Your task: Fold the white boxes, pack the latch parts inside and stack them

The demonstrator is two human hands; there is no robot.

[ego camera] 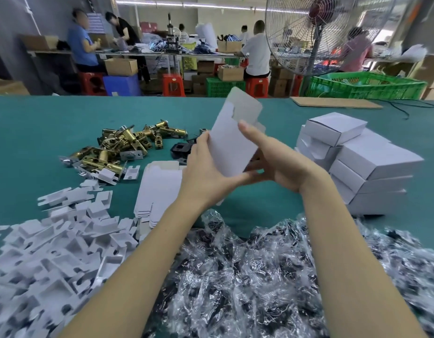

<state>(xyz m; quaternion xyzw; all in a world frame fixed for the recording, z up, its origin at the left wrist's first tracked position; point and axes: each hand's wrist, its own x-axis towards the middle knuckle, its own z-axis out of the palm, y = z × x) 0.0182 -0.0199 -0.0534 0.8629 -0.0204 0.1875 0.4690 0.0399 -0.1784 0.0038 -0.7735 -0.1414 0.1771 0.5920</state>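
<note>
— Right, grip first: what are the hands doing?
— Left hand (206, 172) and right hand (274, 164) both hold one flat white box blank (233, 142), raised above the counter (40, 118). Left fingers curl round its left edge; right thumb lies on its face, fingers behind.
— Blank's attitude?
— Upright, tilted slightly right, top flap unfolded.
— Nearest things?
— Stack of flat blanks (159, 184) lying just left of the left wrist. Brass latch parts (128, 145) heaped further left; black parts (180, 150) behind the left hand.
— Finished work?
— Folded white boxes (364, 162) stacked at right, near the right forearm.
— Foreground?
— White card inserts (54, 252) piled lower left; clear bagged packets (247, 276) under the arms.
</note>
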